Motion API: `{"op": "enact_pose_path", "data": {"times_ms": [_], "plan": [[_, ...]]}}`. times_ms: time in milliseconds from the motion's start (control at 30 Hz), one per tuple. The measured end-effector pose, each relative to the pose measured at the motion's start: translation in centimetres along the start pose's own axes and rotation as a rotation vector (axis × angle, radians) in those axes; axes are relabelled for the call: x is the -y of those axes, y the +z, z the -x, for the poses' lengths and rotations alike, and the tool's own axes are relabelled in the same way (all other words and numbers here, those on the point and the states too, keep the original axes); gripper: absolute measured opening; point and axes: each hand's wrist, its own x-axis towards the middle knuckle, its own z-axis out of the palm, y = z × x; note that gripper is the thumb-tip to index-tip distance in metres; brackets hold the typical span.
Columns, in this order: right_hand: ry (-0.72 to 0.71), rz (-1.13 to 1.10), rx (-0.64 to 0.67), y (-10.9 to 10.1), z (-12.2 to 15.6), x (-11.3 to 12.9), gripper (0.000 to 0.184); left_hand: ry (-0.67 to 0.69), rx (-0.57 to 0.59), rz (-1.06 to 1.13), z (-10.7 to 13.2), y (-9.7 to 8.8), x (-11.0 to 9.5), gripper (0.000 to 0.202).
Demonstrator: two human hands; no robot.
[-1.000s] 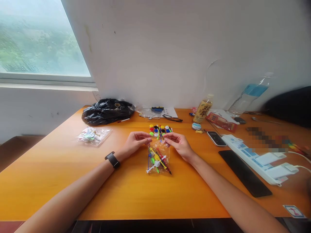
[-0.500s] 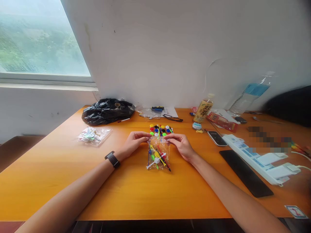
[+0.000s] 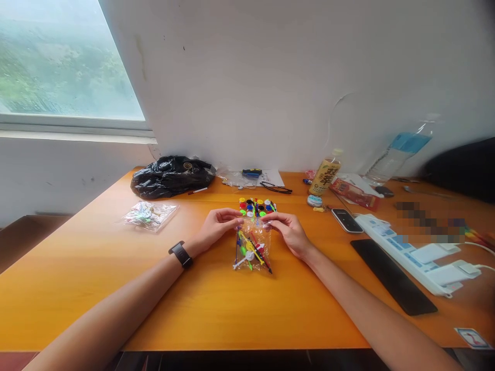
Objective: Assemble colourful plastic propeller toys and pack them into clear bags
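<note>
Between my hands lies a clear plastic bag point(image 3: 253, 252) with several coloured plastic arrow-shaped pieces inside, in yellow, white, green, red, blue and black. My left hand point(image 3: 222, 226) pinches the bag's far left corner between thumb and fingers. At the far right corner my right hand point(image 3: 288, 232) pinches the same edge. Just beyond the bag sit rows of small round coloured pieces point(image 3: 257, 206), partly hidden by the bag's top and my fingertips, with some thin arrows across them.
On the left lies another clear bag point(image 3: 149, 215) of small parts, with a black plastic bag point(image 3: 172, 178) behind it. To the right are a drink bottle point(image 3: 327, 172), a phone point(image 3: 347, 220), a white power strip point(image 3: 402, 252) and a long black strip point(image 3: 392, 277).
My left fingertips have shifted very slightly along the bag's edge. The bag and my right hand look almost unmoved; the whole view has shifted a little.
</note>
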Motion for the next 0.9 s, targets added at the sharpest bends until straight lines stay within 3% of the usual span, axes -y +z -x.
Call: {"op": "enact_pose_path", "data": {"times_ms": [167,300,700,900], "plan": [[0.048,-0.147,0.072,0.3,0.3,0.3,0.029,0.004,0.008,0.006,-0.2,-0.1,0.6,0.044],[0.095,-0.044,0.067,0.8,0.4,-0.2,0.044,0.021,0.007,0.018,-0.2,-0.1,0.9,0.044],[0.135,-0.026,0.118,0.8,0.5,-0.1,0.039,-0.033,0.045,-0.002,0.0,0.0,1.0,0.05],[0.058,-0.006,0.06,0.7,0.3,-0.7,0.036,-0.04,0.056,-0.001,0.0,0.1,0.6,0.042]]}}
